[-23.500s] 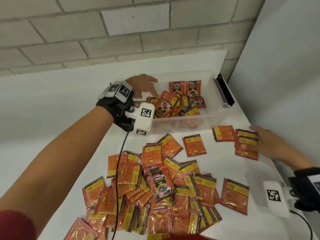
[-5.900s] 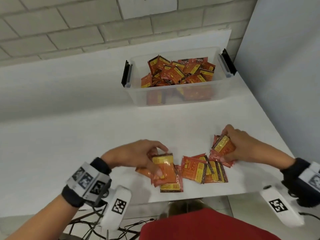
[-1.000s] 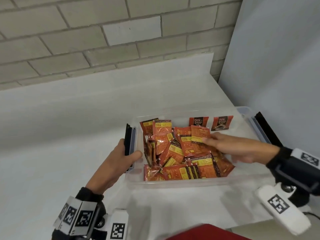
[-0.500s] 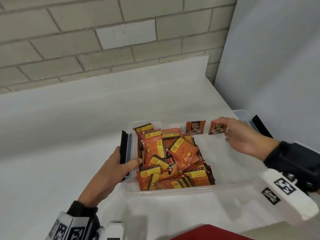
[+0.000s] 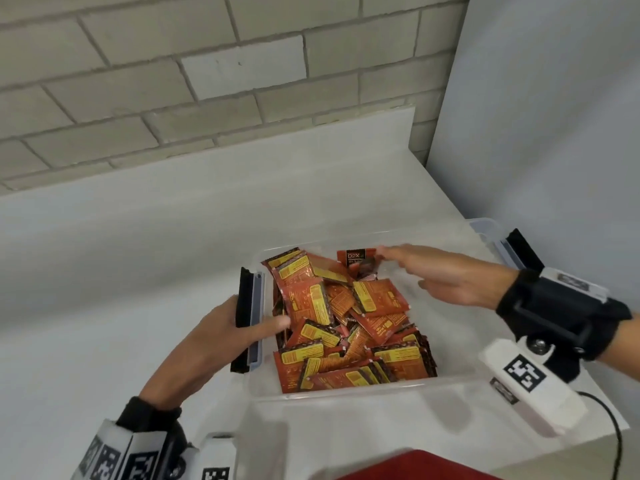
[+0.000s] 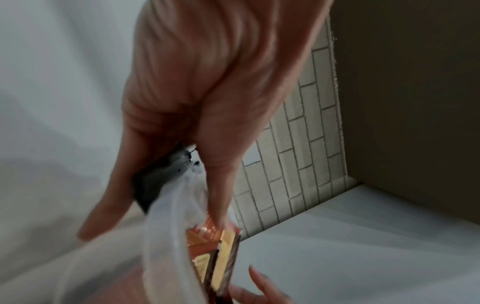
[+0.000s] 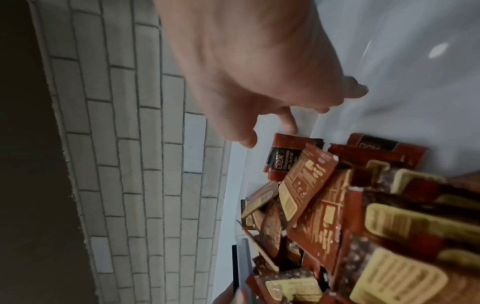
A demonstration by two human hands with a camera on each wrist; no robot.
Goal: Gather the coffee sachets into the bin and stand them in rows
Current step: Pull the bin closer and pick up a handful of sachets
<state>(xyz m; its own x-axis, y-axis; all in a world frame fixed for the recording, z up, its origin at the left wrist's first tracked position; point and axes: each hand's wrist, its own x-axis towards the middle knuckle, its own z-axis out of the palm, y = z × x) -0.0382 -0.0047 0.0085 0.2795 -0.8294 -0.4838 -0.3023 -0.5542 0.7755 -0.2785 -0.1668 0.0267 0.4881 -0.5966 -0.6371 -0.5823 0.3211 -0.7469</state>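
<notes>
A clear plastic bin [image 5: 450, 388] holds a loose heap of orange coffee sachets [image 5: 346, 323] piled toward its left side. One sachet [image 5: 356, 258] stands upright against the far wall, dark front showing; a second dark one beside it is blurred. My left hand [image 5: 256, 329] grips the bin's left end at the black latch [image 5: 246, 296], thumb inside over the rim. My right hand [image 5: 398, 261] reaches across the bin with fingers stretched, tips touching the top of the upright sachet [image 7: 285, 158]. It holds nothing.
The bin sits near the front right corner of a white table [image 5: 121, 306], and its right part [image 5: 460, 341] shows bare floor. A second black latch [image 5: 519, 252] is on the right end. A brick wall [image 5: 173, 81] is behind, a grey panel [image 5: 554, 116] to the right.
My right hand has slid left along the far wall, from the right standing sachet to the left one. The left hand keeps its grip on the bin's left end.
</notes>
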